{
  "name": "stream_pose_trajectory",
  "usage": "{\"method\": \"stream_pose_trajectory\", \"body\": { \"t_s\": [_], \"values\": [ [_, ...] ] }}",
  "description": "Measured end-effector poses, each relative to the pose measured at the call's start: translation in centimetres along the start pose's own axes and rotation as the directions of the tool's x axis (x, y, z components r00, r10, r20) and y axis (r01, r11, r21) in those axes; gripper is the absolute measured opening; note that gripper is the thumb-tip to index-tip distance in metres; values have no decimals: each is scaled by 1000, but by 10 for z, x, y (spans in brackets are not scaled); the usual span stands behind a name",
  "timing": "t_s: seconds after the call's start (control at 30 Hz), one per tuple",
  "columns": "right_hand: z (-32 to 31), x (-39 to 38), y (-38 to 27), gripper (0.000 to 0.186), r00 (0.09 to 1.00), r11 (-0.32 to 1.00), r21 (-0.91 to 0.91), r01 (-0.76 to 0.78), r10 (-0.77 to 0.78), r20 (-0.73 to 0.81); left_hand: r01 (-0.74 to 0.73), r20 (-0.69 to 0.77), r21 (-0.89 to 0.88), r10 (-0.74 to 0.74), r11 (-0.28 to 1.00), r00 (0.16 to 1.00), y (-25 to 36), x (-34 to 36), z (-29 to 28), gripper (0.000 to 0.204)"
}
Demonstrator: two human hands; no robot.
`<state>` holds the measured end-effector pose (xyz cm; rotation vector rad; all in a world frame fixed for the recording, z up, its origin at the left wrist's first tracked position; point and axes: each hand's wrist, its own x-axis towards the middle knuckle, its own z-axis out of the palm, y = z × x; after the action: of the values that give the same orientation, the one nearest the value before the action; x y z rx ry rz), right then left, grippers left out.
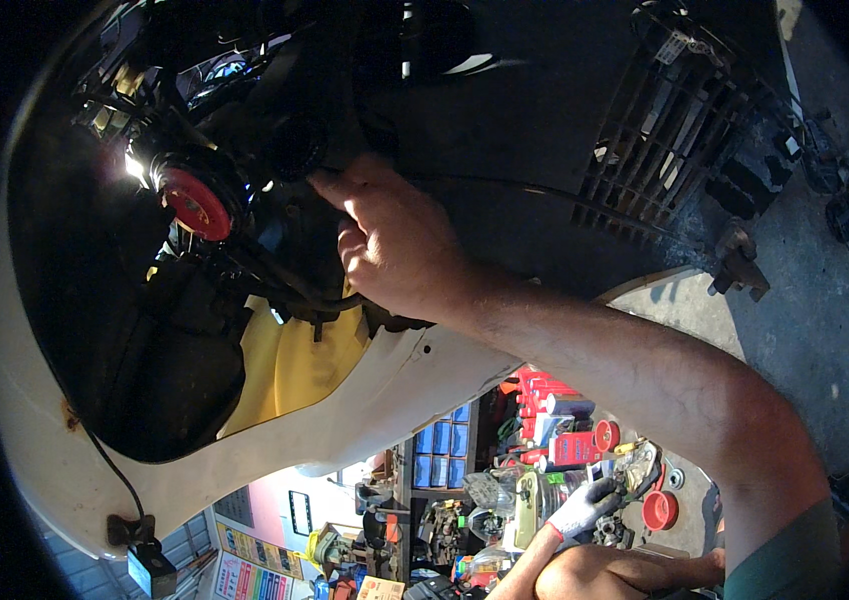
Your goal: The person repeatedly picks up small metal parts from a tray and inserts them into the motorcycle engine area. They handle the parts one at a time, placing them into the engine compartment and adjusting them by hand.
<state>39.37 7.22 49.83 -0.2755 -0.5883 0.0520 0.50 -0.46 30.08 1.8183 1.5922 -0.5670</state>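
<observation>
My bare right hand reaches in from the lower right across a white body panel. Its fingers are curled in, with the index finger pushed forward against a dark round part. What the fingertips grip, if anything, is lost in shadow. To the left of the hand sits a round red disc-shaped part with a black rim, amid dark hoses and wiring. Yellow inner plastic shows below, framed by the panel. A thin dark cable runs rightward from behind the hand. My left hand is out of view.
A slatted metal grate lies on the concrete floor at upper right. Lower down, a white-gloved hand, seemingly another person's, is among bottles, a red dish and loose parts. Blue drawers stand nearby. A small boxy device hangs from the panel.
</observation>
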Motion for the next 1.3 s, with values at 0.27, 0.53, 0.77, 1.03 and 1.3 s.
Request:
{"method": "stream_pose_trajectory", "body": {
  "t_s": [0.27, 0.53, 0.77, 1.03, 1.3],
  "values": [
    [1, 29, -7, 59, 967, 874, 412, -256, 238, 97, -71, -27, 64, 73, 995, 997, -2, -3, -1, 24],
    [0, 24, -7, 57, 994, 938, 331, -107, 98, 42, -72, -37, 45, 73, 996, 997, -4, 2, 0, 24],
    [-7, 4, -2, 56, 992, 993, -107, 57, -68, -103, -94, -97, 44, 98, 995, 990, -5, -5, 4, 27],
    [-24, 13, 2, 55, 995, 936, -345, 69, -89, -41, -81, -80, 34, 84, 996, 993, -6, -2, 2, 30],
    [-30, 19, 0, 60, 980, 806, -558, 198, -151, 129, -22, -44, 37, 23, 999, 999, -9, -1, 1, 31]
  ]
}}
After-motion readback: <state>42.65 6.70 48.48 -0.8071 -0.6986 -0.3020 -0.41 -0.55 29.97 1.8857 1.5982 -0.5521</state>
